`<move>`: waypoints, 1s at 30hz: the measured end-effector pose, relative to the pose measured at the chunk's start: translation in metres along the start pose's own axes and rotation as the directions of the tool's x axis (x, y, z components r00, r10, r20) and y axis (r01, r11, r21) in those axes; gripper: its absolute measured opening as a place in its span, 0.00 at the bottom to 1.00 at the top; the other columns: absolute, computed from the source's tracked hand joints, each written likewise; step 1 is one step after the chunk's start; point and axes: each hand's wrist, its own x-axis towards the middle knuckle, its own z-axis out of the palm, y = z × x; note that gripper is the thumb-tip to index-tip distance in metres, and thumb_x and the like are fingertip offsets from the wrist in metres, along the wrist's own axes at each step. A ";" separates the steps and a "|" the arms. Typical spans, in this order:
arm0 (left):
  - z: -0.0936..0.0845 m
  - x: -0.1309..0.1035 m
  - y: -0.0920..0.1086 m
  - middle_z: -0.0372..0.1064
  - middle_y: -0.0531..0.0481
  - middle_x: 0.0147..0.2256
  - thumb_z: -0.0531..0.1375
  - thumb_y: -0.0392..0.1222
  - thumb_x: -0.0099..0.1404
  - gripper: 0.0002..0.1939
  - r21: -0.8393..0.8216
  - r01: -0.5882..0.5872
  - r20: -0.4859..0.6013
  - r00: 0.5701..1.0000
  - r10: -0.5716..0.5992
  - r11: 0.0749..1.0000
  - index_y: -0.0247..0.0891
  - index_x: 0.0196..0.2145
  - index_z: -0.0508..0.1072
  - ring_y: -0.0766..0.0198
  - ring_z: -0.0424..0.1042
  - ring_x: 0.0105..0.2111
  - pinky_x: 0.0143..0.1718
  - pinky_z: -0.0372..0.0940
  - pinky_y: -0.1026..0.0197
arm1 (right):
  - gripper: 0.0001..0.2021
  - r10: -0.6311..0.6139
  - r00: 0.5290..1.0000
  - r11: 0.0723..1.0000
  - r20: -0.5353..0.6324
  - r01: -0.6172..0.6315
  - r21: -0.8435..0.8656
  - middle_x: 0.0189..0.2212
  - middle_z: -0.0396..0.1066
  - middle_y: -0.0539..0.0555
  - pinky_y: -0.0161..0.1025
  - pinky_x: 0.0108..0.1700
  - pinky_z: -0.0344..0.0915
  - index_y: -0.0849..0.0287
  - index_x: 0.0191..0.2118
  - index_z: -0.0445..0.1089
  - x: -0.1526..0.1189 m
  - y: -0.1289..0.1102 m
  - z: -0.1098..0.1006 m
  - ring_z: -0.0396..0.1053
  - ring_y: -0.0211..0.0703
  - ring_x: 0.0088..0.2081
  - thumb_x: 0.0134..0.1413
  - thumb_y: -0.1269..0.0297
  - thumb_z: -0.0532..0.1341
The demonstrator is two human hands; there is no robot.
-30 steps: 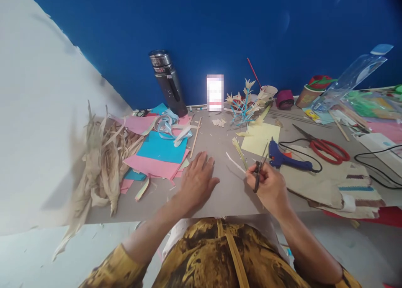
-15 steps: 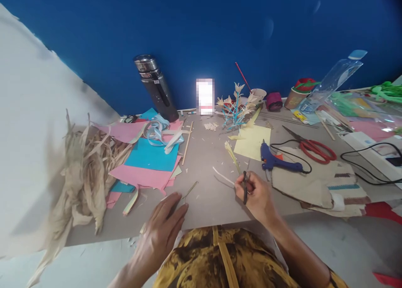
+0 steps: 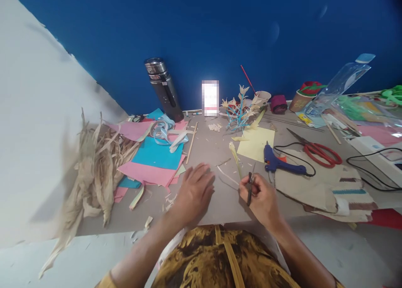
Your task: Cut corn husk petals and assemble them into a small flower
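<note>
My left hand (image 3: 195, 194) lies palm down over the table, fingers stretched out and close together; nothing shows in its grip, though its underside is hidden. In my right hand (image 3: 262, 196) are small black-handled scissors (image 3: 250, 188), mostly covered by the fingers. A thin white strip (image 3: 226, 175) sticks out leftward from the same fingertips. Just beyond the hands rests a short thin stem (image 3: 223, 161). A pale yellow-green husk piece (image 3: 235, 156) lies beside it. Farther back stands a bunch of pale husk flowers on blue stems (image 3: 240, 112).
Left are dried husks (image 3: 96, 166), coloured paper sheets (image 3: 158, 154) and light-blue ribbon (image 3: 163, 129). A dark flask (image 3: 166, 93) leans on the wall. Right are a blue glue gun (image 3: 284, 164) with its cable, red-handled scissors (image 3: 323, 154), a cloth glove (image 3: 314, 187) and a plastic bottle (image 3: 341, 87).
My left hand has moved right and forward from the table's near left. The thin stem that was by its fingertips now lies farther forward and right. My right hand keeps its hold.
</note>
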 end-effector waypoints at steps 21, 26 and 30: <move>-0.034 -0.143 -0.011 0.73 0.42 0.54 0.58 0.39 0.67 0.16 0.076 -0.018 -0.101 0.995 0.026 0.997 0.43 0.52 0.73 0.51 0.69 0.57 0.56 0.66 0.49 | 0.05 -0.086 0.985 0.993 0.152 0.096 -0.061 0.19 0.57 0.45 0.32 0.23 0.55 0.58 0.30 0.68 0.000 -0.001 0.012 0.55 0.35 0.20 0.51 0.62 0.60; -0.044 -0.155 -0.007 0.77 0.46 0.32 0.57 0.30 0.64 0.09 -0.085 0.196 -0.296 0.931 -0.213 0.977 0.41 0.35 0.74 0.57 0.77 0.35 0.36 0.72 0.57 | 0.07 -0.008 0.986 1.000 0.167 0.012 -0.025 0.16 0.53 0.43 0.32 0.22 0.53 0.57 0.29 0.67 0.000 -0.003 0.015 0.52 0.35 0.19 0.52 0.60 0.60; -0.023 -0.123 -0.001 0.77 0.42 0.47 0.58 0.33 0.65 0.17 -0.076 0.078 -0.276 0.956 -0.096 0.994 0.43 0.50 0.75 0.54 0.76 0.48 0.47 0.72 0.56 | 0.07 -0.041 0.982 0.997 0.187 0.053 -0.059 0.17 0.55 0.44 0.32 0.23 0.54 0.56 0.27 0.65 0.001 -0.010 0.020 0.54 0.35 0.20 0.52 0.60 0.60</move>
